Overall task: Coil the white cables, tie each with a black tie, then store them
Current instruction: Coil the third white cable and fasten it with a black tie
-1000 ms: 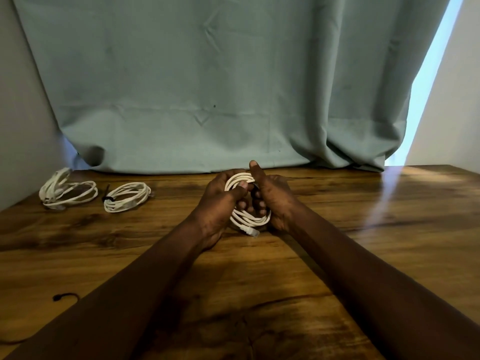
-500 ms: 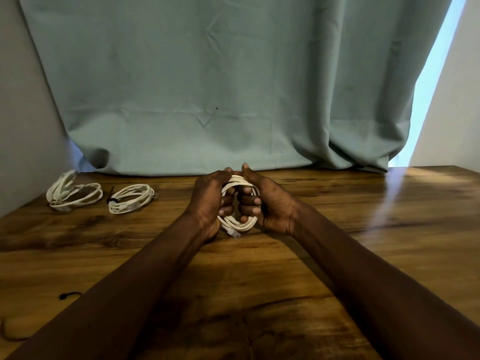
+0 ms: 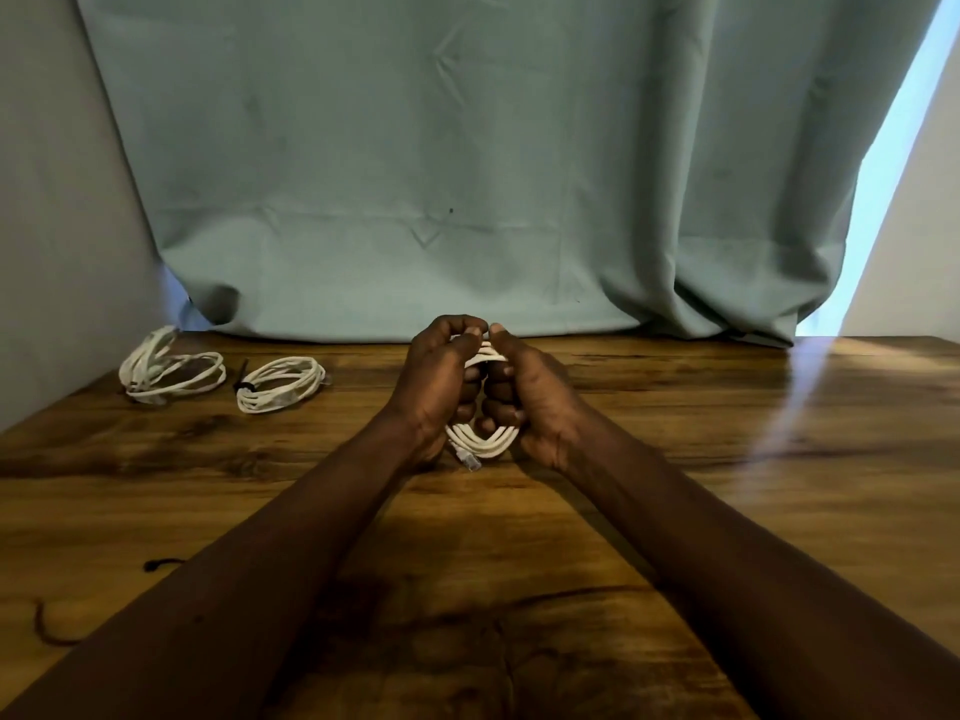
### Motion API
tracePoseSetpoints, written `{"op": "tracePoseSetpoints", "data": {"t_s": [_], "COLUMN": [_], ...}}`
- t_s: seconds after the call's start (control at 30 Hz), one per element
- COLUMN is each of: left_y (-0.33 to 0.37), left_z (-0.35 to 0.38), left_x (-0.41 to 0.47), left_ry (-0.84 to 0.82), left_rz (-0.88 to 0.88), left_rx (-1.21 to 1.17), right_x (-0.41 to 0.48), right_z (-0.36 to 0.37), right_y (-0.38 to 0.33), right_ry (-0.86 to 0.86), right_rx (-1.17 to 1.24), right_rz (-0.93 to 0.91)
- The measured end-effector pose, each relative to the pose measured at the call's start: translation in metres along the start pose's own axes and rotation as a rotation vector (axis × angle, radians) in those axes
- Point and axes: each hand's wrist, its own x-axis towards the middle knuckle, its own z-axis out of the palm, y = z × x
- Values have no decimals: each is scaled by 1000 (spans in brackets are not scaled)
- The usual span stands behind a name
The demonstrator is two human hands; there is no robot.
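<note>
Pressed closer together than a moment ago, left hand (image 3: 434, 387) and right hand (image 3: 535, 402) form a closed grip round the cable (image 3: 485, 441), squeezing its loops into a narrow upright oval just above the tabletop (image 3: 675, 459), plug (image 3: 470, 459) hanging below. Best keep one hand pinching all loops flat while the other fetches the black tie (image 3: 161, 563), lying well left and nearer. Further left rest two coils (image 3: 280, 384).
</note>
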Motion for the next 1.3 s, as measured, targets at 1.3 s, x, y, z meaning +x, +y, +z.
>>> {"op": "tracePoseSetpoints", "data": {"t_s": [1.3], "left_y": [28], "left_z": [-83], "left_x": [7], "left_ry": [397], "left_rz": [63], "left_rx": [168], "right_x": [16], "right_z": [74], "right_y": [32], "right_ry": [-84], "right_rx": [-812], "right_rz": [-558]}}
